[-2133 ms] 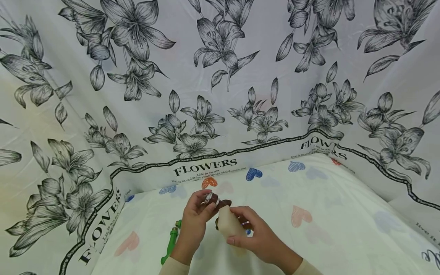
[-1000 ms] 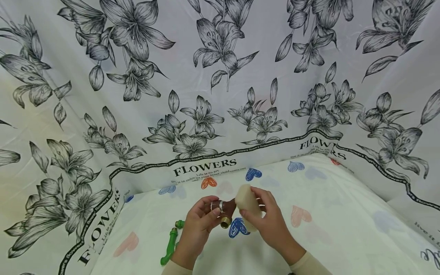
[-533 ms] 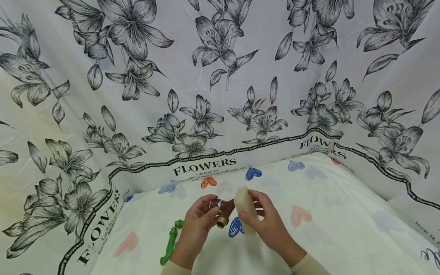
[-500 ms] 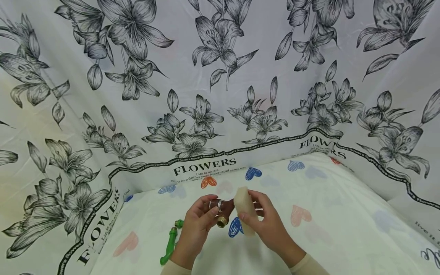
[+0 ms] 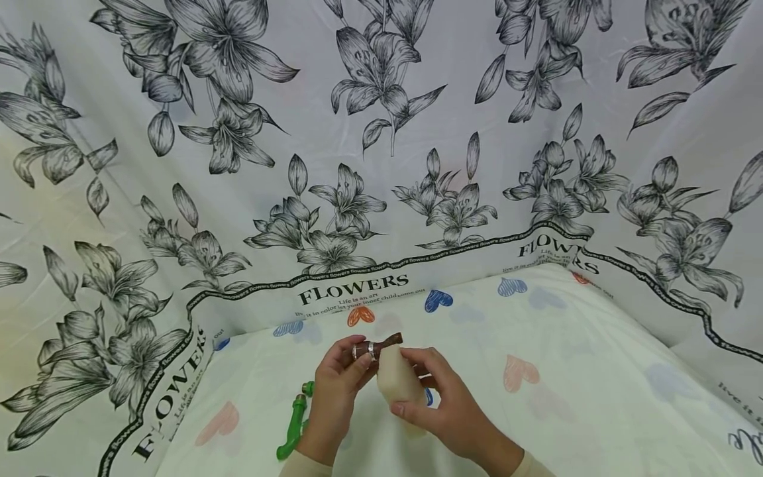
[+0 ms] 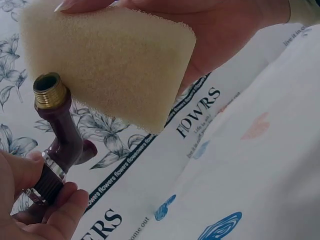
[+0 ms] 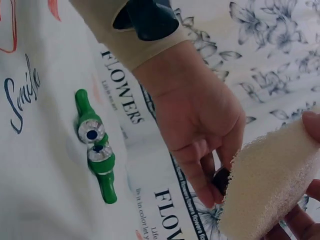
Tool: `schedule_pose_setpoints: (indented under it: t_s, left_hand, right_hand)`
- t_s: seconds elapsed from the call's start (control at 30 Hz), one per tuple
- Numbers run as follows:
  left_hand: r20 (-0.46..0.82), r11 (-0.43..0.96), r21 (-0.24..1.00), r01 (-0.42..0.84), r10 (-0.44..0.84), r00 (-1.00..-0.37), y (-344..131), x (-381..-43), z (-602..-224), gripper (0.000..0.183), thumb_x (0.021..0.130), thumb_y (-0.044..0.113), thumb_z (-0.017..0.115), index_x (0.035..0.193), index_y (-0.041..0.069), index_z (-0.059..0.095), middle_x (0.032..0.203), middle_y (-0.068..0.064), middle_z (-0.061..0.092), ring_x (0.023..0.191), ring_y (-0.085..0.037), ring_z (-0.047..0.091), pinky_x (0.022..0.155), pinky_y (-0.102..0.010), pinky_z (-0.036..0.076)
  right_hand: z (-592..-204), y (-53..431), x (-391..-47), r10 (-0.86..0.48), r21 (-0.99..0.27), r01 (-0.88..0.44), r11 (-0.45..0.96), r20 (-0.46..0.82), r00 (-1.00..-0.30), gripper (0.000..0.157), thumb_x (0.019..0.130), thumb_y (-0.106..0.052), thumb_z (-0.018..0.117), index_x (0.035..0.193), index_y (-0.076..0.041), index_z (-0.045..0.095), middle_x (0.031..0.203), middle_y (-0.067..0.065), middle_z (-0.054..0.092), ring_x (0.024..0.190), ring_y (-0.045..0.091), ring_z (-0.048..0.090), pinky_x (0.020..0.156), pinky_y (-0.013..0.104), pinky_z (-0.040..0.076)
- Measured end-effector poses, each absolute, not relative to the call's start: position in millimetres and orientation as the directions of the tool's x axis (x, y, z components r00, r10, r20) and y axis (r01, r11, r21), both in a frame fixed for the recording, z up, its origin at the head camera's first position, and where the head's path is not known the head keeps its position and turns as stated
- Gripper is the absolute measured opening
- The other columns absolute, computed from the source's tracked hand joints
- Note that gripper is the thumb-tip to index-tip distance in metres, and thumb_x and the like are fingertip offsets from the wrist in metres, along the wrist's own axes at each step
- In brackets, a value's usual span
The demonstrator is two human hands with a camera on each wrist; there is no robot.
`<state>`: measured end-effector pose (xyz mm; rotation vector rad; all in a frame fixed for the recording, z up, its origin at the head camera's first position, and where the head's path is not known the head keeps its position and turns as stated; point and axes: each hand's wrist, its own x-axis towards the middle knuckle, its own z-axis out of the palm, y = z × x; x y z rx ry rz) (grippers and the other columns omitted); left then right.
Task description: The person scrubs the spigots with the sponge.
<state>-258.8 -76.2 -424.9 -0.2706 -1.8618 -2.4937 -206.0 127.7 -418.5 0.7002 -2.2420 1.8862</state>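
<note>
My left hand point(image 5: 335, 391) grips a dark red-brown tap point(image 5: 365, 350) by its silver-ringed knob end, above the heart-printed cloth. In the left wrist view the tap's brass threaded inlet point(image 6: 49, 92) points up, close to the sponge's face; whether they touch I cannot tell. My right hand point(image 5: 447, 401) holds the cream, porous sponge point(image 5: 396, 381), thumb on the near side and fingers behind. In the head view the sponge covers the tap's lower part, leaving the tip showing above it. The right wrist view shows the sponge point(image 7: 270, 175) hiding most of the tap.
Green taps point(image 5: 292, 427) with silver-and-dark knobs lie on the white cloth point(image 5: 566, 397) left of my left forearm, partly hidden by it. A white curtain point(image 5: 405, 218) with black lily prints and "FLOWERS" lettering hangs around the back and sides.
The sponge has moved left and down, across the tap. The tap has turned, so its brass end, visible half a second ago, is now hidden in the head view. Both hands shifted slightly left.
</note>
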Motion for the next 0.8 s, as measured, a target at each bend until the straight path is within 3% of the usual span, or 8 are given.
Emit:
schedule_pose_setpoints:
  t_s: [0.47, 0.67, 0.8]
  left_hand:
    - [0.091, -0.311, 0.949, 0.043, 0.143, -0.986, -77, -253, -420, 0.044, 0.088, 0.008, 0.069, 0.127, 0.003, 0.05, 0.121, -0.024, 0.054, 0.106, -0.037, 0.059, 0.091, -0.044, 0.049]
    - [0.066, -0.302, 0.953, 0.012, 0.168, -0.984, -74, -250, -417, 0.045, 0.088, 0.013, 0.069, 0.128, 0.004, 0.051, 0.122, -0.022, 0.055, 0.106, -0.035, 0.06, 0.092, -0.042, 0.049]
    - [0.102, -0.308, 0.951, 0.041, 0.183, -0.978, -72, -248, -416, 0.045, 0.088, 0.011, 0.069, 0.128, 0.002, 0.049, 0.121, -0.024, 0.054, 0.106, -0.035, 0.06, 0.091, -0.043, 0.049]
  right_hand:
    - [-425, 131, -215, -0.251, -0.891, -0.441, 0.113, 0.403, -0.88, 0.06, 0.086, -0.03, 0.073, 0.138, -0.03, 0.043, 0.127, -0.005, 0.049, 0.108, 0.022, 0.051, 0.087, 0.039, 0.049]
    - [-428, 134, -223, -0.128, -0.895, -0.398, 0.2, 0.379, -0.917, 0.063, 0.081, -0.041, 0.076, 0.136, -0.036, 0.045, 0.125, -0.009, 0.05, 0.108, 0.017, 0.05, 0.088, 0.043, 0.047]
    - [-430, 138, -227, -0.051, -0.856, -0.418, 0.305, 0.424, -0.904, 0.066, 0.079, -0.04, 0.079, 0.135, -0.036, 0.045, 0.122, -0.011, 0.048, 0.107, 0.015, 0.049, 0.087, 0.043, 0.049]
